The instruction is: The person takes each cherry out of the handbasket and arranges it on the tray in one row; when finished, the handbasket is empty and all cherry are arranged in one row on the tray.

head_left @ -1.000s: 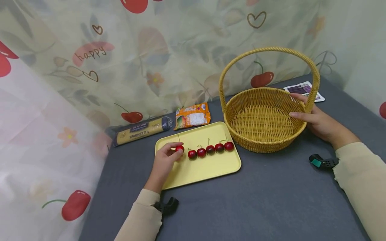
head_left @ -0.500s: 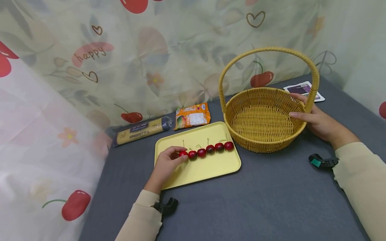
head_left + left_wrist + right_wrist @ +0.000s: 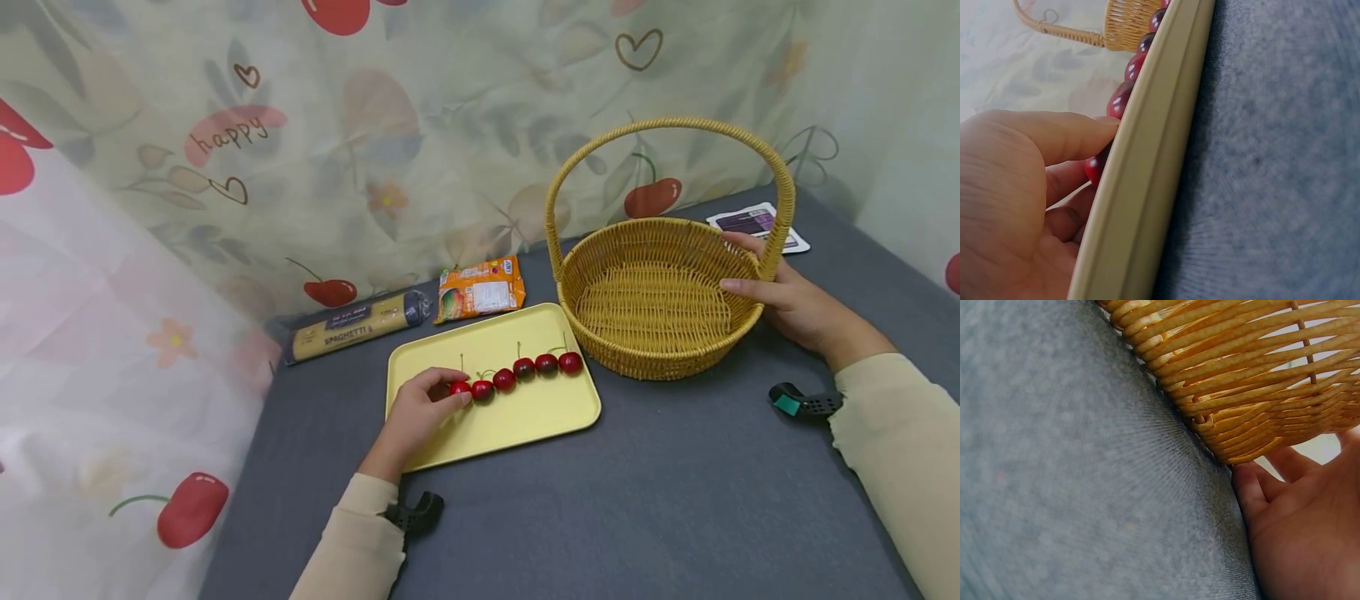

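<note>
On a yellow tray [image 3: 517, 421], my left hand [image 3: 418, 414] pinches a red cherry [image 3: 460, 388] between thumb and fingers; its stem points up. That cherry sits at the left end of a row, against or very near a darker cherry [image 3: 483, 392]. Several more cherries [image 3: 524, 368] continue the line rightward. In the left wrist view the tray's rim [image 3: 1141, 156] hides part of the pinched cherry [image 3: 1094, 169]. At the right, my right hand [image 3: 806, 317] grips the side of a wicker basket [image 3: 648, 358], thumb over the rim. Nothing lies inside the basket.
Behind the tray lie a spaghetti pack [image 3: 352, 329] and an orange packet [image 3: 482, 289]. A white-edged purple packet [image 3: 750, 221] is partly behind the basket's tall handle [image 3: 675, 123]. Printed curtain walls border the grey table [image 3: 600, 517] at the back and both sides.
My left hand has moved the pinched cherry right and slightly toward me, up to the row. The row's left-end cherries have shifted slightly. My right hand and the basket have stayed put.
</note>
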